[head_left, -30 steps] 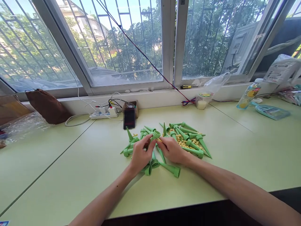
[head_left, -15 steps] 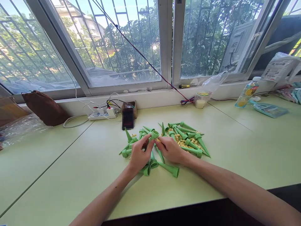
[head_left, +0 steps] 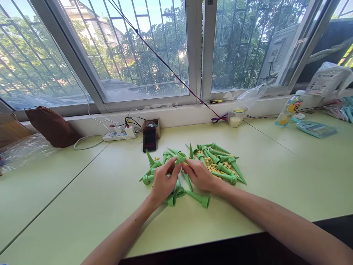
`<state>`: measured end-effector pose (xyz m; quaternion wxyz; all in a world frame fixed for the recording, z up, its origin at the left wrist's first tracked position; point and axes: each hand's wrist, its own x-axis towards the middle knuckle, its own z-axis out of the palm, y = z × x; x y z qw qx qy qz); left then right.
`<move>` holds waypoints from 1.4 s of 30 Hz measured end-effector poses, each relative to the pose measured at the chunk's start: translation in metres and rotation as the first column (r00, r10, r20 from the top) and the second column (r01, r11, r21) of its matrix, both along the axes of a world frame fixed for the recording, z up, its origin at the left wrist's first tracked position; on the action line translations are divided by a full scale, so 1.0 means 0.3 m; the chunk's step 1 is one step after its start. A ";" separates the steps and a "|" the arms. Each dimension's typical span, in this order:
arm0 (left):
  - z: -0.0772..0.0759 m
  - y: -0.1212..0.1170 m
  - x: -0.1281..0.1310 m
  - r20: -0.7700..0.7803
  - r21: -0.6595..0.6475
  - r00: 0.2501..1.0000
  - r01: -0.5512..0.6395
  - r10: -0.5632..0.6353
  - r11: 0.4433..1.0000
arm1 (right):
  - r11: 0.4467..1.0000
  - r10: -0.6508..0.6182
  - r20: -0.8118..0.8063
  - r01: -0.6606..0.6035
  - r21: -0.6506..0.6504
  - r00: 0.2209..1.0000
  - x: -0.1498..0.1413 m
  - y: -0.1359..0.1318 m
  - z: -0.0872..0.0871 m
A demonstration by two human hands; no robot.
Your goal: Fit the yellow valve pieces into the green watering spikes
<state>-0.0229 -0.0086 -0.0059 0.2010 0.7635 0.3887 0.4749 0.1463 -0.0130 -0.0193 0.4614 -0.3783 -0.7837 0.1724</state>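
Observation:
My left hand (head_left: 164, 179) is closed around a green plastic watering spike (head_left: 181, 158), its wide ribbed mouth tipped up toward me. Against the side of that spike, my right hand (head_left: 199, 174) pinches a small yellow plastic piece (head_left: 185, 164), mostly covered by the fingers. Several more green spikes lie about both hands, one of them (head_left: 199, 198) just in front with its mouth pointing right. To the right, a heap of small yellow pieces (head_left: 217, 168) lies among green spikes (head_left: 227, 169). The lower part of the held spike is hidden behind my left hand.
Behind the spikes stand a dark phone-like slab (head_left: 150, 139) and a small cardboard box (head_left: 157, 127), beside a white power strip (head_left: 120, 135). A cup in a plastic bag (head_left: 235, 119) and a bottle (head_left: 289, 109) stand along the window side. A brown bag (head_left: 53, 127) lies at left.
The view shifted slightly at first, then steadied. Both hands keep the same hold on the spike and the yellow piece, with hardly any visible movement.

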 end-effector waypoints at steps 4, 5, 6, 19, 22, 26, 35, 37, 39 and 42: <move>0.001 0.001 0.001 0.052 -0.053 0.998 0.026 -0.024 0.998 | 0.997 0.038 -0.088 -0.045 -0.070 0.995 -0.005 -0.007 0.007; 0.002 0.002 0.001 0.062 -0.063 0.998 0.034 -0.030 0.997 | 0.993 0.052 -0.117 -0.064 -0.101 0.992 -0.006 -0.010 0.009; 0.003 0.002 0.001 0.070 -0.069 0.997 0.042 -0.037 0.997 | 0.986 0.068 -0.150 -0.089 -0.139 0.986 -0.008 -0.013 0.010; 0.007 0.012 -0.001 0.076 -0.065 0.996 0.050 -0.045 0.997 | 0.499 0.268 -0.766 -0.764 -0.408 0.584 -0.010 -0.008 0.023; 0.006 0.013 -0.001 0.081 -0.060 0.995 0.059 -0.054 0.996 | 0.394 0.220 -0.831 -0.826 -0.404 0.511 -0.009 -0.007 0.025; 0.005 0.015 -0.004 0.084 -0.059 0.995 0.063 -0.058 0.996 | 0.341 0.186 -0.869 -0.859 -0.381 0.459 -0.013 -0.006 0.026; 0.000 0.020 -0.016 0.066 -0.033 0.996 0.066 -0.064 0.997 | 0.402 0.182 -0.838 -0.817 -0.413 0.514 -0.028 0.004 0.013; -0.002 0.020 -0.019 0.049 -0.027 0.997 0.067 -0.065 0.997 | 0.425 0.185 -0.819 -0.796 -0.431 0.543 -0.031 0.006 0.007; -0.003 0.019 -0.021 0.025 -0.013 0.997 0.070 -0.070 0.997 | 0.457 0.187 -0.795 -0.768 -0.450 0.577 -0.034 0.006 0.003; -0.004 0.018 -0.023 0.007 0.003 0.997 0.072 -0.072 0.997 | 0.514 0.185 -0.763 -0.723 -0.462 0.619 -0.038 0.002 0.003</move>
